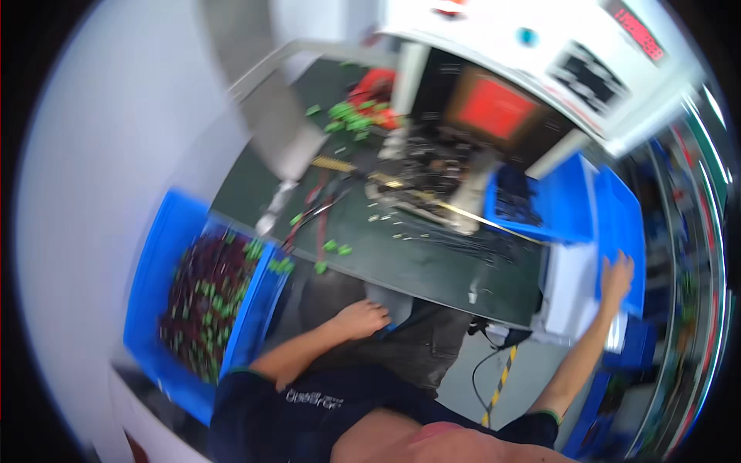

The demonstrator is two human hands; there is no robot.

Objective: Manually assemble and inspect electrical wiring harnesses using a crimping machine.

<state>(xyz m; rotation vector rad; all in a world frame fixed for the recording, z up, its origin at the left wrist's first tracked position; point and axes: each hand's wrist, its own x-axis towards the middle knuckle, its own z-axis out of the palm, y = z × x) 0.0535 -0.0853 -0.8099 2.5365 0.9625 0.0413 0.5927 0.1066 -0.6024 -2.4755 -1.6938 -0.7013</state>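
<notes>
Bin (624, 208), blue and long, stood past the right end of the worktop (432, 274); the right hand (616, 279) was at its near part, too blurred to tell whether the fingers gripped it. Just left stood a blue tray (570, 204) with dark parts (513, 197). Thin black wires (463, 243) lay mid-worktop. The left hand (361, 319), fingers loosely curled in, was over the lap, near a blue crate (150, 301) of dark red wires (212, 266) with green ends.

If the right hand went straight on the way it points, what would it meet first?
The right hand would likely meet the blue bin just ahead; whether they already touch is unclear.
</notes>
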